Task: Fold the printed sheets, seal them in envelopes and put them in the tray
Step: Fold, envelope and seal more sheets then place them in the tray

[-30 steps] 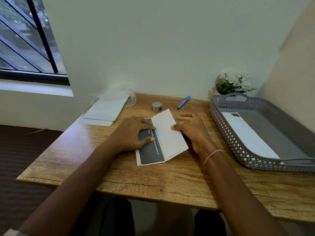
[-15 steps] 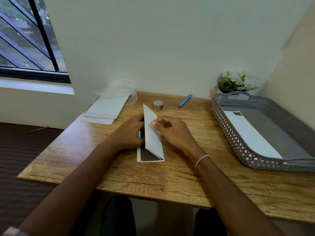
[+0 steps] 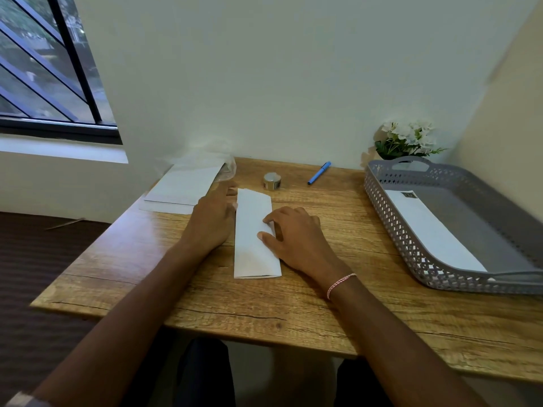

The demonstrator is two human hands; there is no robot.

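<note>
One folded sheet [image 3: 254,239] lay flat on the table [image 3: 264,304]. Two hands flanked it: the left hand [image 3: 213,221] lay spread along its left edge, fingertips blurred; the right hand [image 3: 293,239] pressed thumb and forefinger onto its right side. Beyond the sheet stood one tape roll [image 3: 272,181] and one blue pen [image 3: 319,173]. Well right of it sat one grey tray [image 3: 382,195], cut off by the frame, holding one envelope [image 3: 432,230]. Left of the sheet lay stacked envelopes [image 3: 185,186], count unclear

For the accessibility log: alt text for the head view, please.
The right hand presses a folded white sheet on a wooden desk, the left hand at its edge. A grey tray holding one envelope sits to the right; a paper stack, tape roll and blue pen lie behind.
</note>
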